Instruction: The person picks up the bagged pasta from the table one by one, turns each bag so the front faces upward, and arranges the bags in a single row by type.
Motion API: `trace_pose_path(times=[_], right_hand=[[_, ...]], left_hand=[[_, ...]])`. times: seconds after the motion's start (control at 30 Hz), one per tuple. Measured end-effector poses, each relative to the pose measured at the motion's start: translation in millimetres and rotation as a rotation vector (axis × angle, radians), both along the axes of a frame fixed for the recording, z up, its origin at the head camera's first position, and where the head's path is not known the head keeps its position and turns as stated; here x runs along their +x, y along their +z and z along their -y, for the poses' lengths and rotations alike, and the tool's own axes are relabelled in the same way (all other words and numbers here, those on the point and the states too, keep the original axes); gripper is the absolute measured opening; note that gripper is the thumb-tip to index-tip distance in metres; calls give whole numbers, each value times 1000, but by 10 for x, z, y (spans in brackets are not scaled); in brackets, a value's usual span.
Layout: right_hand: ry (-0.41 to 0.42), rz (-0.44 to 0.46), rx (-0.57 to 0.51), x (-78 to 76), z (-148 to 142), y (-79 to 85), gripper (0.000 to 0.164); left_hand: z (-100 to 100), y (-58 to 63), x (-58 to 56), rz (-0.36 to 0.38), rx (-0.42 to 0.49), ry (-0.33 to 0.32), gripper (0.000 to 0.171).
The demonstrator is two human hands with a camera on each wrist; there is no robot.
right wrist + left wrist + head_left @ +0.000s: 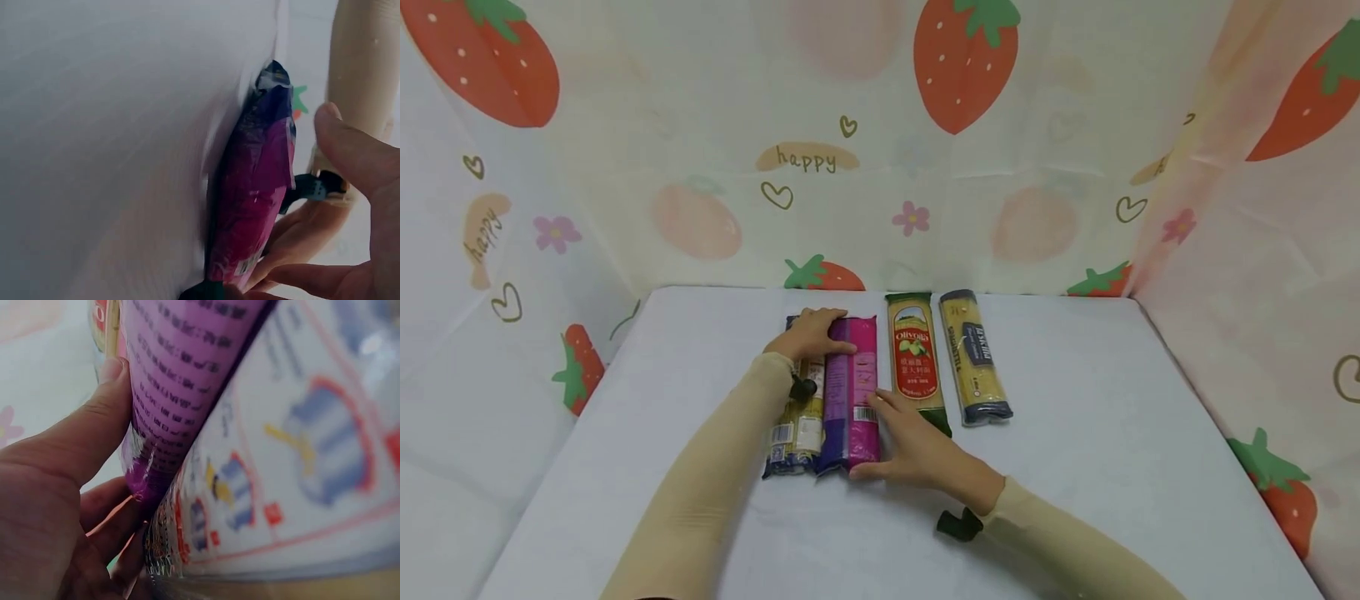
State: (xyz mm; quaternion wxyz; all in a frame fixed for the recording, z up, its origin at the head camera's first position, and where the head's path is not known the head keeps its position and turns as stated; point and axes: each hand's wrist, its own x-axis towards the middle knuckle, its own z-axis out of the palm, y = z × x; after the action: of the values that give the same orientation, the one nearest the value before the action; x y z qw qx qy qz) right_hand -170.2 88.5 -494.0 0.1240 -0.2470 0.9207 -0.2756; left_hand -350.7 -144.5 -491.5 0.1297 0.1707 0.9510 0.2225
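Observation:
A long pink-and-purple packet lies lengthwise on the white table, right beside a yellow-and-navy pasta packet. At its far end, my left hand grips it, thumb on the face and fingers over the top edge. The left wrist view has the thumb against the purple wrapper, with printed cooking pictures on the neighbouring packet. My right hand is spread along the near right side of the pink packet, fingertips at its edge. In the right wrist view its thumb stands apart from the packet.
To the right lie a green-and-red Olivoilà spaghetti packet, close by my right hand, and a yellow spaghetti packet with navy ends, slightly tilted. Strawberry-printed cloth walls the white table at the back and both sides.

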Motion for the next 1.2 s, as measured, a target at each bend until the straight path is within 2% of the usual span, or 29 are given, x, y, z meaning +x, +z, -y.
trace_pose_path(times=[0.27, 0.57, 1.0, 1.2], right_hand=[[21, -26, 50, 9, 138, -51, 123], [13, -13, 132, 47, 270, -56, 132], [-4, -88, 268, 28, 438, 7, 129], [-2, -144, 318, 32, 492, 14, 119]], left_hand=[[-35, 9, -15, 5, -48, -27, 82], [-34, 19, -19, 2, -32, -20, 77], [-37, 60, -9, 19, -65, -14, 80], [-36, 93, 18, 16, -67, -3, 77]])
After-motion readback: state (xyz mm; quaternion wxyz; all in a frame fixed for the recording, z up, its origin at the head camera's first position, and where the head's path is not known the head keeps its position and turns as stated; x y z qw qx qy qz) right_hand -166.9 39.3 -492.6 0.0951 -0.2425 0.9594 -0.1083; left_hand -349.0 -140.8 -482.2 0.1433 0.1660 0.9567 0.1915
